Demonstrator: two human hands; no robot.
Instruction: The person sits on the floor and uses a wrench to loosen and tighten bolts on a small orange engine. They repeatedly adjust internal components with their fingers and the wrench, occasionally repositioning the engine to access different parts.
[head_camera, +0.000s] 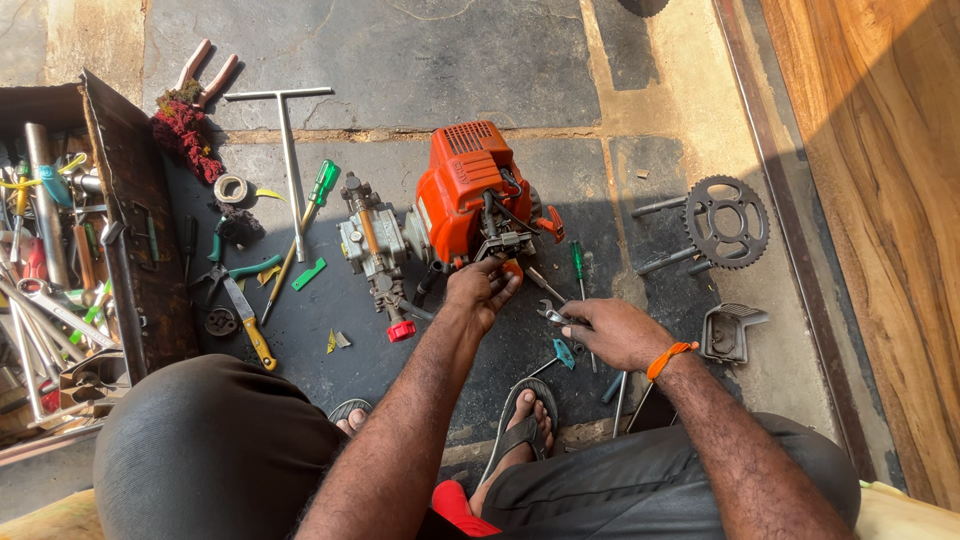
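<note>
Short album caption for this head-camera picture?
Left hand touches an orange small engine; right hand grips a spanner.

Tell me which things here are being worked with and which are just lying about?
In use:
- orange small engine, touched by left hand
- silver open-end spanner, in right hand

Lying about:
- long steel T-handle wrench
- dark toothed sprocket
- green-handled screwdriver
- rusty open toolbox

Counts by kind: two hands, left hand (482, 290) and right hand (612, 332); one orange small engine (468, 190) with one grey pump unit (372, 242); one toothed sprocket (726, 221); one T-handled wrench (288, 150); two green-handled screwdrivers, the larger (318, 190) and the smaller (577, 262); one open toolbox (140, 220), its contents too crowded to count; one roll of tape (231, 188).
</note>
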